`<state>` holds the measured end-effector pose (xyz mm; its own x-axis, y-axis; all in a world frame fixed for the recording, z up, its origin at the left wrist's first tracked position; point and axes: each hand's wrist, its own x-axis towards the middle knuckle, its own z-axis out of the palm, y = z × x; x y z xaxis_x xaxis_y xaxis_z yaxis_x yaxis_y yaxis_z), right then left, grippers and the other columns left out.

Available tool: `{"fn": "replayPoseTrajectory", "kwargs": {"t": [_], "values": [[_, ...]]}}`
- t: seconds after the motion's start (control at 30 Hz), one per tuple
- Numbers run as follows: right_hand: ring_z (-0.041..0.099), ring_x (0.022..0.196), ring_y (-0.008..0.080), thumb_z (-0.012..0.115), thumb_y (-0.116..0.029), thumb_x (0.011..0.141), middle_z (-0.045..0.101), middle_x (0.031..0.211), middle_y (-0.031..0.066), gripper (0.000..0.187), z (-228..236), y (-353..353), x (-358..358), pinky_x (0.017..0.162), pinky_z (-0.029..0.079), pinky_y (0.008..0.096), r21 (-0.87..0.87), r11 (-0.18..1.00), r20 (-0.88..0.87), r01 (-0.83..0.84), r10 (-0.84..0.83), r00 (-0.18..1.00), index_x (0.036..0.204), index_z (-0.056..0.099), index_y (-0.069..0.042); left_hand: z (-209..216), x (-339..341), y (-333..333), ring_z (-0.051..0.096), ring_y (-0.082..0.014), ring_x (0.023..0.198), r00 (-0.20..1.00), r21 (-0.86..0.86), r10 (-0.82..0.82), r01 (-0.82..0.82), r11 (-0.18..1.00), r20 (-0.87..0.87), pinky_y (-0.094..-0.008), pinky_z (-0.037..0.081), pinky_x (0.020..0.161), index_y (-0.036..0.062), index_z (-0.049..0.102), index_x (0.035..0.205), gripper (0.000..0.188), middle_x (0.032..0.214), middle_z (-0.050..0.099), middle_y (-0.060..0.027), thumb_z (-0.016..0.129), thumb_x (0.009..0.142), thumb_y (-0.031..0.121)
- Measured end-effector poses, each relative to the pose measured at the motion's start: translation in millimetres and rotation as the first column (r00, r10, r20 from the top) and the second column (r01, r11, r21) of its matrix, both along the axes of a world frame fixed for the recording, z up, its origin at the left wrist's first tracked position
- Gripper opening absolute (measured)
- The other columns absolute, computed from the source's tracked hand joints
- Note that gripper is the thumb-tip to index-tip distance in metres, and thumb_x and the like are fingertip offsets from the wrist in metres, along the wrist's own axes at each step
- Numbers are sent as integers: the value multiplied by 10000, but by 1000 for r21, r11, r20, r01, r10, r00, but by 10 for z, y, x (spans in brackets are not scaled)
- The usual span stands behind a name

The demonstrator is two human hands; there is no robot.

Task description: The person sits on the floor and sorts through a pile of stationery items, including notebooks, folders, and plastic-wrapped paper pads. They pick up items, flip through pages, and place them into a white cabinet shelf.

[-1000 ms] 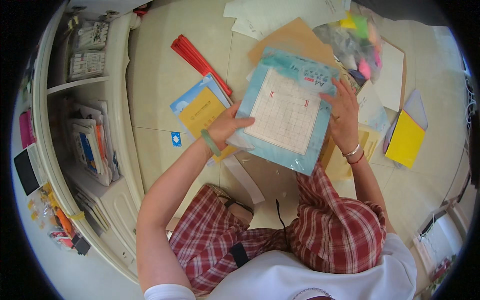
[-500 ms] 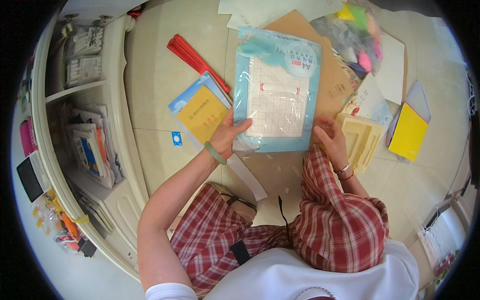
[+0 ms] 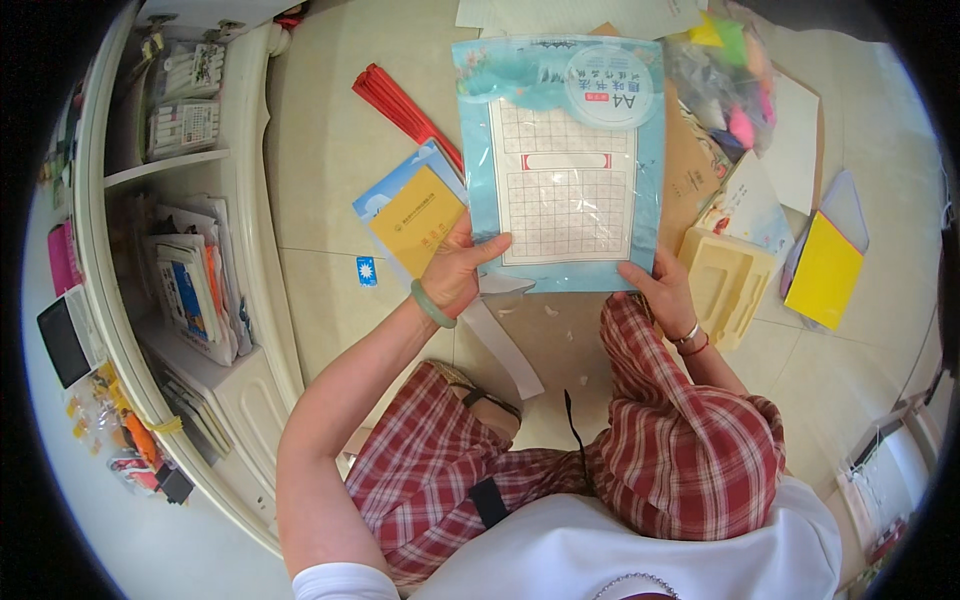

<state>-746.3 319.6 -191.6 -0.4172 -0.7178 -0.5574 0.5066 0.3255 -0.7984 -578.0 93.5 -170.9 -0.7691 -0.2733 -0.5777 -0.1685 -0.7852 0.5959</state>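
Both hands hold up a pack of grid practice paper (image 3: 565, 215) in a light blue clear-fronted sleeve, the grid sheet showing through it. My left hand (image 3: 462, 265) grips its lower left edge, thumb on the front and fingers behind. At the lower right corner my right hand (image 3: 662, 288) pinches it, thumb on the front. Beneath its left side lie a yellow-brown booklet (image 3: 415, 215) and a blue booklet (image 3: 372, 203) on the floor. Brown kraft envelopes (image 3: 685, 185) show partly from behind its right side.
Beyond lie red folded sticks or strips (image 3: 405, 112) and a clear bag of colourful craft pieces (image 3: 735, 90). To the right are a cream plastic tray (image 3: 722, 285) and a yellow folder (image 3: 825, 275). An open cabinet (image 3: 190, 365) with papers and markers stands left.
My right hand has closed on the pack's lower right corner, where it was apart from it before. The pack has come slightly nearer and straighter.
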Motion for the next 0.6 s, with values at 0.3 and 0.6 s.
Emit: {"fn": "replayPoseTrajectory", "kwargs": {"t": [0.3, 0.6], "values": [[594, 771, 93, 564, -63, 898, 637, 973, 42, 265, 2, 21, 16, 630, 529, 246, -9, 998, -3, 65, -65, 998, 1153, 559, 8, 139, -93, -18, 493, -171, 1159, 995, -24, 53, -51, 998, 83, -333, 427, 959, 86, 388, 1344, 511, 1270, 516, -62, 594, 877, 72], [591, 845, 103, 577, -105, 900, 618, 1029, 48, 312, 64, 2, 22, 672, 511, 244, 1, 1000, -23, 10, -10, 1000, 1191, 536, -2, -17, -21, 8, 531, -140, 1090, 991, -190, 68, -45, 981, 117, -297, 439, 918, 66, 445, 1300, 440, 1228, 552, -52, 592, 887, 105]]}}
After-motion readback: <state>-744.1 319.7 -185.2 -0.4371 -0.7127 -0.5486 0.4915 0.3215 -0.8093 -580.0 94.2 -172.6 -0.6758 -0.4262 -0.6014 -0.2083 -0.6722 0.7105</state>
